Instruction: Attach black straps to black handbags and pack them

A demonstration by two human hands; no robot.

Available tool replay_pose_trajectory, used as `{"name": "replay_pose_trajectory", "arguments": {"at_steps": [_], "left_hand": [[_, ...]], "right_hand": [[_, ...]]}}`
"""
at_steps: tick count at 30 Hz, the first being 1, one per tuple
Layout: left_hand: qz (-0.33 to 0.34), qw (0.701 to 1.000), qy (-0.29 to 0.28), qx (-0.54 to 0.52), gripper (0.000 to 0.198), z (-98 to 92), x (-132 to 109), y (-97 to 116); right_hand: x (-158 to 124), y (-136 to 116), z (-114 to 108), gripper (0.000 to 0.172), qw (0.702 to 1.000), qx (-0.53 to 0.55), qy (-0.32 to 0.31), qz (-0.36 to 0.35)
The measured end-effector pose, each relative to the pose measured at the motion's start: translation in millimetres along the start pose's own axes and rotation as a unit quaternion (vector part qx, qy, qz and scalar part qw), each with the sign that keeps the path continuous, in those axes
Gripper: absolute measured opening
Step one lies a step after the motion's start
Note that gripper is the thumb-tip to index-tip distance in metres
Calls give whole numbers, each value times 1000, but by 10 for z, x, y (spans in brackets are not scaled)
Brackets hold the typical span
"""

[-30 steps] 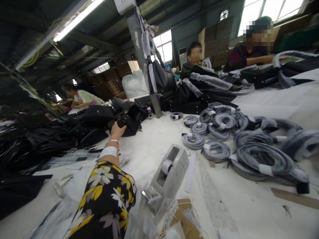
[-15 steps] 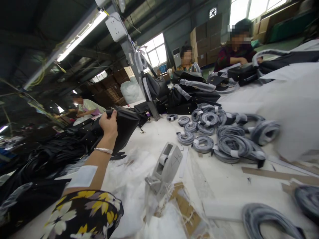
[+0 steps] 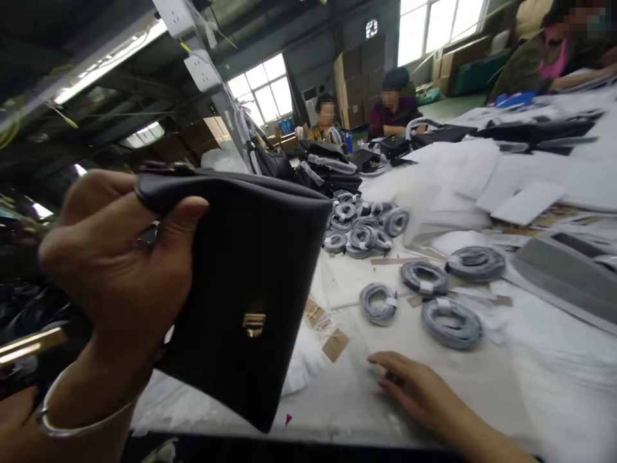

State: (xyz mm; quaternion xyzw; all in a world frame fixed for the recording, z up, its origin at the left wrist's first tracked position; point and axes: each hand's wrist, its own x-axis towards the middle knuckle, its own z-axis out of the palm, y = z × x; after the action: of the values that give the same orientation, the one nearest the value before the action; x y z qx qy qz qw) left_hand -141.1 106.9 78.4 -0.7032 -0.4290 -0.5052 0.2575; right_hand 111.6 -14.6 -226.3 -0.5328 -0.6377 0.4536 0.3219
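Note:
Close in front of me, my left hand (image 3: 125, 238) grips a black handbag (image 3: 241, 276) by its upper edge, thumb on the front and fingers curled over the top. The bag hangs tilted above the table and carries a small gold clasp (image 3: 254, 325) on its front. Low on the right, my right hand (image 3: 414, 389) is just above or on the white table (image 3: 347, 402); its fingers are loosely bent and apart, with nothing in them. Brown paper tags (image 3: 335, 345) with white strings lie between the bag and that hand.
Beyond my right hand lie coiled grey straps (image 3: 452, 323) with white bands, and more coils (image 3: 364, 235) farther back. White sheets (image 3: 527, 200) and a grey panel (image 3: 569, 273) cover the right side. Black bags (image 3: 332, 164) are piled near a post; several people work behind.
The black bag has come from the pile at the left to close in front of me in my left hand. My right hand has entered view, which has turned rightward.

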Motion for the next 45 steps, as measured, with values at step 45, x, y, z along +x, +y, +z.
{"name": "replay_pose_trajectory", "arguments": {"at_steps": [45], "left_hand": [[234, 882, -301, -276, 21, 190, -3074, 1597]], "right_hand": [[-640, -286, -784, 68, 921, -215, 291, -144]]}}
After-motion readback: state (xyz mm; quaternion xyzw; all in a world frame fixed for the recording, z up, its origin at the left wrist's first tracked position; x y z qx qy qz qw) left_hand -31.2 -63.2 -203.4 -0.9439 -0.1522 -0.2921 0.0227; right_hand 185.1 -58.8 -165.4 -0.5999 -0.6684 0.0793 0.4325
